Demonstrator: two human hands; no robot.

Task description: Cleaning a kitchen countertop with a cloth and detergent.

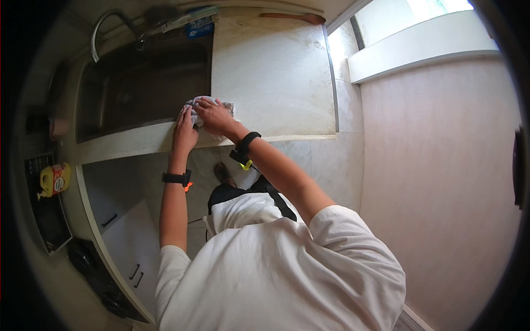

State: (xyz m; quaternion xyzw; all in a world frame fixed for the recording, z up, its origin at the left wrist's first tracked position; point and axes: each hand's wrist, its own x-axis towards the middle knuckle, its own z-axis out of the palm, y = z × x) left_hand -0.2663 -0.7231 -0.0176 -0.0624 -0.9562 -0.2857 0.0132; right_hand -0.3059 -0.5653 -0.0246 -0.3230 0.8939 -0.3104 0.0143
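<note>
A crumpled light cloth (227,106) lies on the white countertop (273,78) at the near right corner of the sink (145,87). Both of my hands are on it. My right hand (215,117) rests over the top of the cloth with its fingers bent onto it. At the cloth's left side, my left hand (185,130) grips it with the fingers pointing away from me. The underside of the cloth and parts of the fingertips are hidden.
A wooden spoon (294,17) lies at the counter's far edge. A curved metal faucet (99,31) and a blue packet (200,28) stand behind the sink. On the left are a yellow jug (55,179) and a black stove (103,281). Cabinets and a pale wall flank me.
</note>
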